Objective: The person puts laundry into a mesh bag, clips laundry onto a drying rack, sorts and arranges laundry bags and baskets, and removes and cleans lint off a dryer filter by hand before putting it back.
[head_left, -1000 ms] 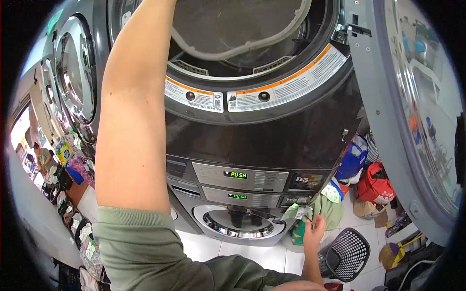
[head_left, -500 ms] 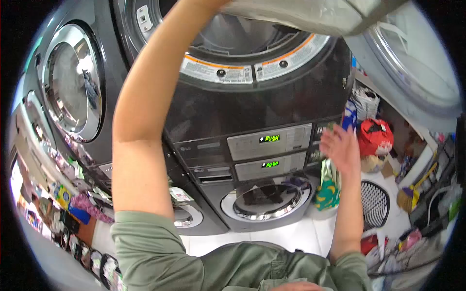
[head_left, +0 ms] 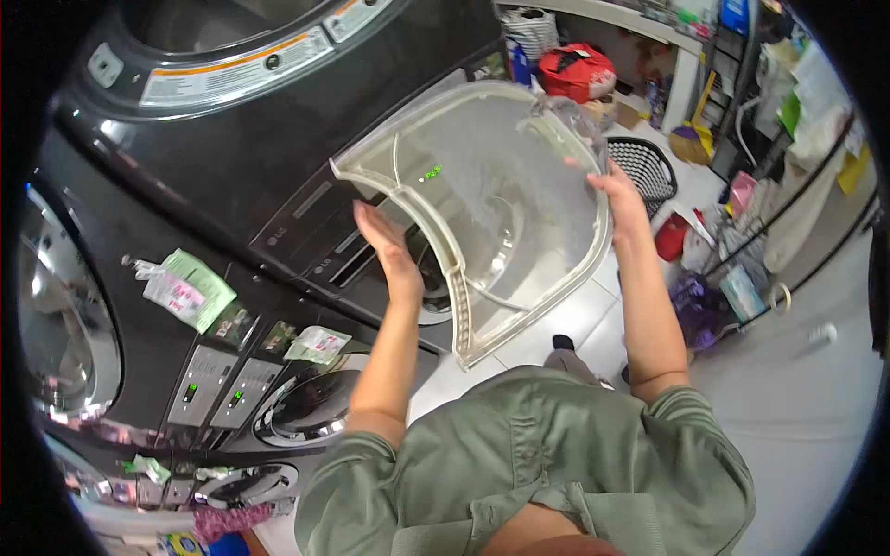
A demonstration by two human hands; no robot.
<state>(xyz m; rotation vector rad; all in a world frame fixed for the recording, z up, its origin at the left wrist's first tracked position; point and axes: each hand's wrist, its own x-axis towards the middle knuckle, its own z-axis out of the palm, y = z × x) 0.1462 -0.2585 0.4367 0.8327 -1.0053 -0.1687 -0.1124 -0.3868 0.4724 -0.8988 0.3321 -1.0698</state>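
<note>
A large, curved dryer lint filter [head_left: 533, 236] with a pale frame and see-through mesh is in front of my chest, tilted. Grey lint [head_left: 570, 120] clings along its upper right edge. My left hand [head_left: 394, 255] is at the inner curved rim; some of its fingers are hidden by the frame. On the opposite side, my right hand [head_left: 619, 199] grips the outer edge, with fingertips over the rim. Behind the filter stands a dark stacked dryer and washer [head_left: 278, 148], and its lit green display shows through the mesh.
More machines [head_left: 69, 306] stand at left, with paper tags [head_left: 190, 292] hanging on them. A black laundry basket [head_left: 644, 171], a red bag [head_left: 577, 72] and a broom [head_left: 693, 139] are at right, near a cluttered rack [head_left: 742, 241].
The filter has come down from the raised position by the dryer opening to in front of my chest. My left hand lowered with it, and my right hand now meets its outer edge. My view turned.
</note>
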